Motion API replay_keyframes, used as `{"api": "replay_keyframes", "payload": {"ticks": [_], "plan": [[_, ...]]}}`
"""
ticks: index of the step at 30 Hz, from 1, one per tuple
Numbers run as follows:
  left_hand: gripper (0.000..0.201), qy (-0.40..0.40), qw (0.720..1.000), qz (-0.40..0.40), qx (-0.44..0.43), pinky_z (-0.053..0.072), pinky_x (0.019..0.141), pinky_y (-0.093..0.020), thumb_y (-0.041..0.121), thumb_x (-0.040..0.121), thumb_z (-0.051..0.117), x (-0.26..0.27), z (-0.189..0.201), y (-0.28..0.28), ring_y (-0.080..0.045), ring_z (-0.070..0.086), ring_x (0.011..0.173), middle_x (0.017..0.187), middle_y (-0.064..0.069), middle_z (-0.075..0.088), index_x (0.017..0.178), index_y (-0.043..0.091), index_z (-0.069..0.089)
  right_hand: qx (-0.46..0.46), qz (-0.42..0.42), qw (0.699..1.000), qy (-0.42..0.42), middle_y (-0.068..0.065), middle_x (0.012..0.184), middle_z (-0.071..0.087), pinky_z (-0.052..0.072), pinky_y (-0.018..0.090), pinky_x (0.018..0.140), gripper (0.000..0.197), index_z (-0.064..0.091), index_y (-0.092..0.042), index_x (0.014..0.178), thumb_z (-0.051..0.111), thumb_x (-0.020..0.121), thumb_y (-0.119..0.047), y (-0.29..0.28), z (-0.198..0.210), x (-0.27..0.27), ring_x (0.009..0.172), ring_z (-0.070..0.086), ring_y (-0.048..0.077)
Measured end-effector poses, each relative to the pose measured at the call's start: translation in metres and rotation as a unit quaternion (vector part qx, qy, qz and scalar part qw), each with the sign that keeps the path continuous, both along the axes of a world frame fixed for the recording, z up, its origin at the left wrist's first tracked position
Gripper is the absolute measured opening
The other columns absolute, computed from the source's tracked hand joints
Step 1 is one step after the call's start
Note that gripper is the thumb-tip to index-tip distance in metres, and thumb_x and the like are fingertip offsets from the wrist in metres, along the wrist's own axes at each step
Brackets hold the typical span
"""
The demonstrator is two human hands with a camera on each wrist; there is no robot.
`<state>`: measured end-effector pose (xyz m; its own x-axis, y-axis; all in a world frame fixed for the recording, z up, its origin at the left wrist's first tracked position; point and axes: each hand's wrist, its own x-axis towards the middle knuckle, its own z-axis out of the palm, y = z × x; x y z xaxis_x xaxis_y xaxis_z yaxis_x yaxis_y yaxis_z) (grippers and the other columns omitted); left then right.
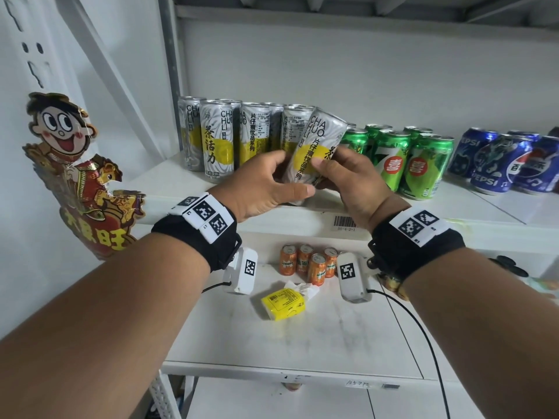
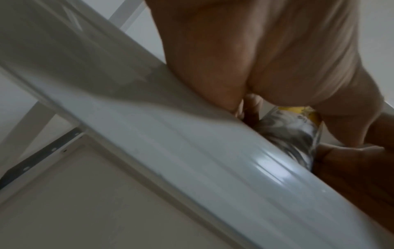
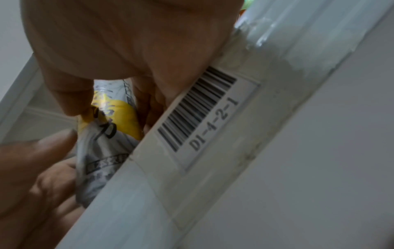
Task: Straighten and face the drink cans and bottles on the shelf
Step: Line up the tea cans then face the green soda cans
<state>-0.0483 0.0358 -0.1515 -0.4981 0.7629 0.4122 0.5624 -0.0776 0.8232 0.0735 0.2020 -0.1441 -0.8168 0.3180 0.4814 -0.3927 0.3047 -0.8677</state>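
A tall grey-and-yellow tea can [image 1: 314, 146] leans to the right at the front of the white shelf [image 1: 169, 182], held between both hands. My left hand [image 1: 266, 182] grips its lower left side, thumb across the base. My right hand [image 1: 348, 176] grips its right side, thumb on the yellow patch. Several matching tea cans [image 1: 217, 137] stand upright behind and to the left. The left wrist view shows the can's lower end [image 2: 292, 134] above the shelf lip. In the right wrist view the can [image 3: 106, 134] sits between my thumb and fingers.
Green 7-Up cans [image 1: 405, 158] stand to the right, blue Pepsi cans [image 1: 502, 164] beyond them. On the lower shelf are small orange cans [image 1: 308, 261] and a yellow packet [image 1: 282, 303]. A barcode label [image 1: 344, 222] marks the shelf lip. A cartoon cardboard figure [image 1: 78, 176] hangs at left.
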Motion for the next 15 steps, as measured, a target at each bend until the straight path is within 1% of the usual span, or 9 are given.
{"api": "replay_keyframes", "payload": {"ticks": [1,2,3,5,6,9,12,13,15], "plan": [[0.066,0.018,1.000,0.009,-0.009,0.061,0.103,-0.047,0.054,0.071,0.092,0.0000,0.0005,-0.0008,-0.014,0.075,0.113,0.117,0.009,0.080,0.127,0.027,0.070,0.006,0.003,1.000,0.002,0.012,0.114,0.077,0.057,0.051,0.092,0.024,0.068,-0.005,0.122,0.068,0.101,-0.017,0.0002,0.0004,0.0005,0.102,0.073,0.029],[0.067,0.028,0.999,0.016,-0.015,0.062,0.101,-0.047,0.057,0.069,0.093,-0.0005,0.0007,-0.0011,-0.012,0.076,0.111,0.115,0.010,0.080,0.126,0.029,0.071,0.010,0.006,1.000,0.002,0.006,0.108,0.079,0.060,0.042,0.086,0.026,0.068,-0.006,0.121,0.070,0.100,-0.021,0.0001,0.0009,0.0011,0.097,0.074,0.022],[0.068,0.031,0.999,0.019,-0.017,0.063,0.100,-0.047,0.058,0.068,0.094,-0.0013,0.0009,-0.0012,-0.011,0.076,0.110,0.114,0.011,0.081,0.126,0.029,0.071,0.011,0.008,1.000,-0.001,0.002,0.105,0.079,0.060,0.037,0.083,0.031,0.067,-0.007,0.122,0.072,0.097,-0.025,0.0000,0.0013,0.0013,0.094,0.073,0.017],[0.071,0.021,1.000,0.011,-0.010,0.062,0.100,-0.049,0.056,0.067,0.097,-0.0026,-0.0001,-0.0004,-0.013,0.076,0.112,0.116,0.009,0.081,0.127,0.030,0.070,0.011,0.009,1.000,-0.004,0.004,0.107,0.078,0.058,0.038,0.080,0.045,0.065,-0.006,0.127,0.075,0.092,-0.033,0.0010,0.0010,0.0006,0.091,0.072,0.016],[0.074,0.010,1.000,0.005,-0.001,0.061,0.101,-0.050,0.056,0.066,0.098,-0.0038,-0.0015,0.0002,-0.015,0.076,0.114,0.118,0.007,0.080,0.129,0.030,0.069,0.014,0.010,1.000,-0.002,0.006,0.108,0.077,0.056,0.038,0.078,0.046,0.064,-0.006,0.128,0.074,0.092,-0.034,0.0018,0.0002,-0.0005,0.090,0.070,0.016],[0.078,-0.019,1.000,-0.008,0.021,0.061,0.101,-0.053,0.057,0.063,0.101,-0.0074,-0.0047,0.0012,-0.020,0.076,0.117,0.122,0.004,0.080,0.129,0.032,0.068,0.020,0.009,1.000,0.002,0.006,0.101,0.073,0.054,0.034,0.073,0.030,0.067,-0.010,0.120,0.073,0.097,-0.029,0.0037,-0.0013,-0.0032,0.085,0.065,0.015],[0.074,-0.015,1.000,-0.012,0.020,0.057,0.104,-0.056,0.059,0.065,0.100,-0.0096,-0.0061,0.0028,-0.023,0.074,0.121,0.125,0.003,0.079,0.129,0.038,0.069,0.037,0.005,0.999,-0.004,-0.001,0.090,0.073,0.053,0.029,0.069,0.021,0.071,-0.009,0.110,0.071,0.099,-0.028,0.0047,-0.0018,-0.0050,0.078,0.064,0.010],[0.073,-0.010,1.000,-0.012,0.018,0.057,0.105,-0.056,0.060,0.066,0.099,-0.0095,-0.0059,0.0032,-0.021,0.074,0.121,0.125,0.004,0.079,0.129,0.039,0.069,0.041,0.004,0.999,-0.006,-0.001,0.088,0.072,0.053,0.029,0.069,0.021,0.071,-0.008,0.108,0.071,0.100,-0.027,0.0045,-0.0014,-0.0046,0.076,0.063,0.010],[0.076,-0.002,1.000,-0.007,0.006,0.057,0.105,-0.054,0.062,0.065,0.097,-0.0084,-0.0046,0.0039,-0.019,0.074,0.120,0.124,0.006,0.079,0.131,0.037,0.068,0.044,0.001,0.999,-0.011,0.005,0.088,0.069,0.052,0.031,0.069,0.025,0.070,-0.001,0.107,0.070,0.100,-0.026,0.0031,0.0002,-0.0036,0.076,0.062,0.013]]}}
